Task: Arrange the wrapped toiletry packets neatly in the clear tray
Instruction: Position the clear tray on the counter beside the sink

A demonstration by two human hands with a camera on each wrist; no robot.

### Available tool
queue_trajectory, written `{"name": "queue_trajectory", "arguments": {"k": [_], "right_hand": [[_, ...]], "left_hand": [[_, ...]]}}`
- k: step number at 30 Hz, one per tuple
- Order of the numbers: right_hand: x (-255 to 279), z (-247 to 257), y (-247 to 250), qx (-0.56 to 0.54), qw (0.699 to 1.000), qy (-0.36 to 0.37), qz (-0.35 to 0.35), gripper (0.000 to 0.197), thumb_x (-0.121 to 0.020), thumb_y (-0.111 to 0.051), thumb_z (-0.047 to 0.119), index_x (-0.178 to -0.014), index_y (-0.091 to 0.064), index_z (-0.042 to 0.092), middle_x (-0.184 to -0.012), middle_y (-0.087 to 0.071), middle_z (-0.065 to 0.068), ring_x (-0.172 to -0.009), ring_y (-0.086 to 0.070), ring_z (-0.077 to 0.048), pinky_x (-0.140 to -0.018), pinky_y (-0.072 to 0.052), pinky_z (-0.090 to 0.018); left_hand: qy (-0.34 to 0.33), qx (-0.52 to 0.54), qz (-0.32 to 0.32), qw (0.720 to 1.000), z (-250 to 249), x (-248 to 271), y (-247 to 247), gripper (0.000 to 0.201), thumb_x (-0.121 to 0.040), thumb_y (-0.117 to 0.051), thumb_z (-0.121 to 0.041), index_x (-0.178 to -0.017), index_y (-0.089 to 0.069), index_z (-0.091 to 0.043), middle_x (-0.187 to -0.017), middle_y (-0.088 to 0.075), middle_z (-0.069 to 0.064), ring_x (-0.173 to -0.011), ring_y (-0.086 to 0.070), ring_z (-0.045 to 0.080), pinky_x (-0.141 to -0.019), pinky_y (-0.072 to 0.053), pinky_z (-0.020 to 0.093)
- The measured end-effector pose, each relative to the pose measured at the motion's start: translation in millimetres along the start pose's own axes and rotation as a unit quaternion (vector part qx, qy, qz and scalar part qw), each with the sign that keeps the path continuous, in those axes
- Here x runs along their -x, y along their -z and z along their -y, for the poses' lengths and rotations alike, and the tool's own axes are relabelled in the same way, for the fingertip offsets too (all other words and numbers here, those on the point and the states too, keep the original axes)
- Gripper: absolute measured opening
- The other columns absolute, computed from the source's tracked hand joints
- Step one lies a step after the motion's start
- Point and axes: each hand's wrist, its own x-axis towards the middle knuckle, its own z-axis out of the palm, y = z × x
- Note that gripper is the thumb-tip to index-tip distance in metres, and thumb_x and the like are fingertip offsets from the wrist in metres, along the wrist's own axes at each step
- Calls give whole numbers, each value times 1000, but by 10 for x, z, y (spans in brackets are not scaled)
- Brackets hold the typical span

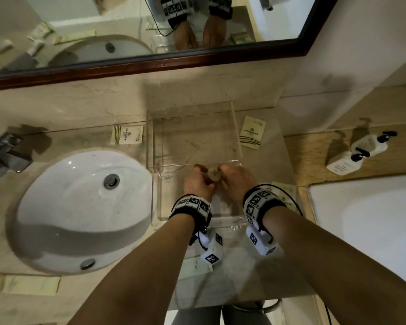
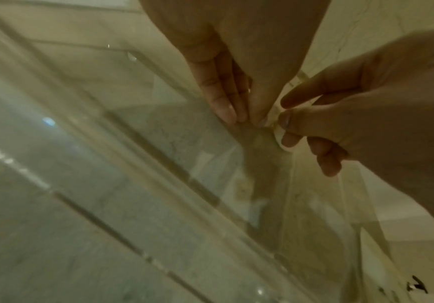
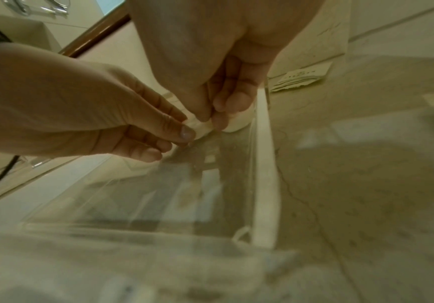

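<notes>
A clear acrylic tray (image 1: 236, 127) stands on the marble counter to the right of the sink. Both hands meet over its near half. My left hand (image 1: 205, 176) and my right hand (image 1: 223, 175) pinch one small round pale packet (image 1: 214, 175) between their fingertips. The right wrist view shows this white packet (image 3: 236, 123) just above the tray floor, close to the tray's wall (image 3: 264, 184). In the left wrist view the packet (image 2: 276, 125) is mostly hidden by fingers (image 2: 227, 110). Flat cream packets lie outside the tray, one at its left (image 1: 127, 134) and one at its right (image 1: 253, 132).
A white oval sink (image 1: 80, 207) with a tap (image 1: 5, 156) fills the left. More packets lie by my right wrist (image 1: 286, 195) and at the counter's front left (image 1: 26, 283). A mirror (image 1: 150, 31) runs along the back. Pump bottles (image 1: 356, 153) stand far right.
</notes>
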Motion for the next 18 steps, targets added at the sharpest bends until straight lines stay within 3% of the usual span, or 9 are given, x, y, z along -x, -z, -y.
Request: {"name": "queue_trajectory", "arguments": {"k": [4, 9, 14, 18], "right_hand": [[163, -74, 115, -21, 999, -23, -12, 23, -93, -49, 23, -106, -62, 10, -101, -69, -13, -93, -64, -32, -78, -49, -34], [478, -217, 325, -11, 997, -57, -42, 17, -91, -52, 19, -101, -65, 12, -95, -70, -8, -89, -64, -26, -74, -48, -31], [779, -280, 455, -24, 994, -68, -76, 16, -89, -55, 17, -100, -66, 13, -95, -71, -7, -88, -65, -25, -76, -53, -33], [1063, -387, 429, -58, 988, -90, -112, 13, -83, -60, 15, -92, -68, 12, -86, -71, -9, -81, -66, -26, -70, -54, -34]], "left_hand": [[16, -3, 20, 1000, -22, 90, 40, 41, -75, -73, -10, -109, -51, -12, -96, -72, 8, -94, -68, 24, -82, -54, 30], [9, -38, 40, 998, -5, 321, 126, 21, -77, -65, -8, -95, -59, -18, -97, -70, 7, -92, -67, 24, -81, -58, 34], [-19, -42, 78, 996, -177, 547, 135, 21, -79, -69, -14, -100, -65, -18, -96, -72, 4, -91, -68, 20, -86, -57, 34], [-41, -34, 93, 994, -361, 763, 4, 21, -79, -68, -15, -99, -64, -19, -94, -73, 3, -88, -70, 19, -82, -58, 31]]}}
